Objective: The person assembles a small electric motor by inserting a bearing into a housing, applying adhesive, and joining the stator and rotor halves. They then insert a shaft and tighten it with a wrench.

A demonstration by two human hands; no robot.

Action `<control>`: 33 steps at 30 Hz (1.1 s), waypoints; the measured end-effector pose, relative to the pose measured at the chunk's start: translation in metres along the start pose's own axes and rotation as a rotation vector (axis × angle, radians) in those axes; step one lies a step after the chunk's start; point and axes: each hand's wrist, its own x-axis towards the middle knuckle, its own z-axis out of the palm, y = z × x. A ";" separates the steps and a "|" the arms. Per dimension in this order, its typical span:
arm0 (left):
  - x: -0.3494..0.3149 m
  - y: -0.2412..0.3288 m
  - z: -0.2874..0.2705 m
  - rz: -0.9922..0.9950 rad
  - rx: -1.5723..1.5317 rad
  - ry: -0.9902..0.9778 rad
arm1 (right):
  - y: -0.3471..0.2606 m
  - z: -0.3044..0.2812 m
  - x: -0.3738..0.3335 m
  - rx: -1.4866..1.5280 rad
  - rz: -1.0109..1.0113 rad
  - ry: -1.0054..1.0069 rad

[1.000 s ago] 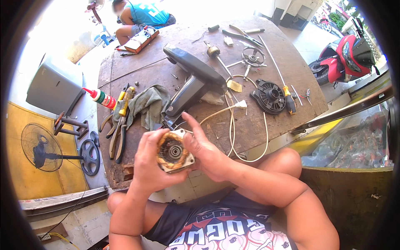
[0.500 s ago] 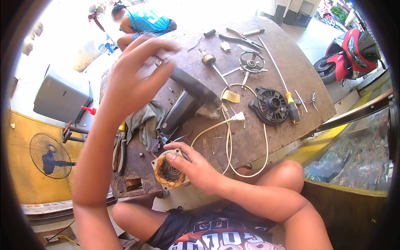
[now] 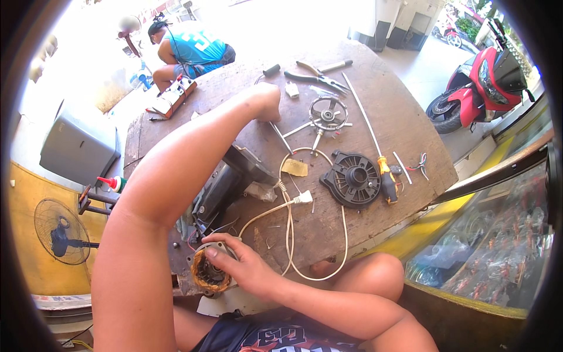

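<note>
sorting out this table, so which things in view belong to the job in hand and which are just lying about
Seem part of the job:
copper-wound motor core, held in the right hand
metal shaft, by the left hand
black vented cover

Seem just lying about:
pliers
cage fan
red scooter, parked

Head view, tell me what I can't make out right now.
In the head view:
- Left hand: fingers and grip, hidden behind the hand itself, by the metal shaft.
- Dark plastic housing: upper left part, behind the left forearm.
- Copper-wound motor part: upper right, under the right hand.
- Plastic packets: contents, too small.
</note>
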 end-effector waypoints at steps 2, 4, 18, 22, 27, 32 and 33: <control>-0.010 -0.003 -0.010 -0.012 -0.016 0.077 | -0.003 -0.002 0.000 0.044 -0.003 0.007; -0.033 -0.014 -0.035 -0.030 -0.103 0.258 | -0.005 -0.001 -0.001 0.060 0.043 0.003; -0.365 -0.077 0.066 -0.020 -0.343 0.395 | -0.020 0.006 -0.007 0.211 0.091 0.083; -0.361 -0.064 0.128 0.112 -0.331 0.424 | -0.022 0.006 -0.011 0.198 0.080 0.053; -0.348 -0.063 0.165 0.080 -0.205 0.460 | -0.023 0.006 -0.010 0.173 0.079 0.045; -0.365 -0.056 0.163 0.024 -0.176 0.692 | -0.024 0.005 -0.011 0.210 0.096 0.039; -0.370 -0.058 0.161 0.009 -0.174 0.741 | -0.024 0.004 -0.010 0.204 0.101 0.040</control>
